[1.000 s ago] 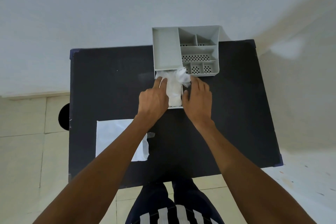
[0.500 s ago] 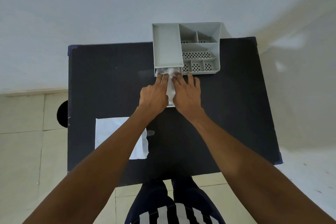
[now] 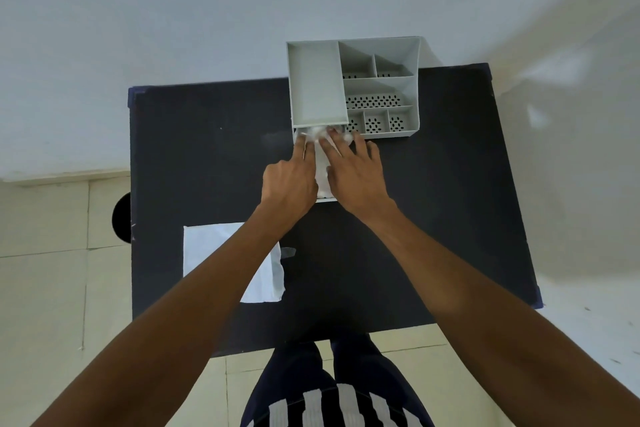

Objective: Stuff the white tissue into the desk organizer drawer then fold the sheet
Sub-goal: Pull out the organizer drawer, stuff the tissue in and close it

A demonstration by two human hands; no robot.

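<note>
Near the table's front-left corner the white sheet (image 3: 221, 253) lay flat and unfolded, partly covered by the left forearm. Farther back, toward the far edge, the white tissue (image 3: 320, 135) was pressed into the open drawer (image 3: 325, 198) of the grey desk organizer (image 3: 353, 87) by the spread fingers of the left hand (image 3: 289, 180) and right hand (image 3: 356, 177), nothing being pinched. It was judged that tissue left bunched at the drawer mouth could be caught on closing, or the light organizer shoved backward.

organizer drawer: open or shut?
Open. The drawer sticks out toward the person, white tissue inside, both hands pressing it in.
</note>
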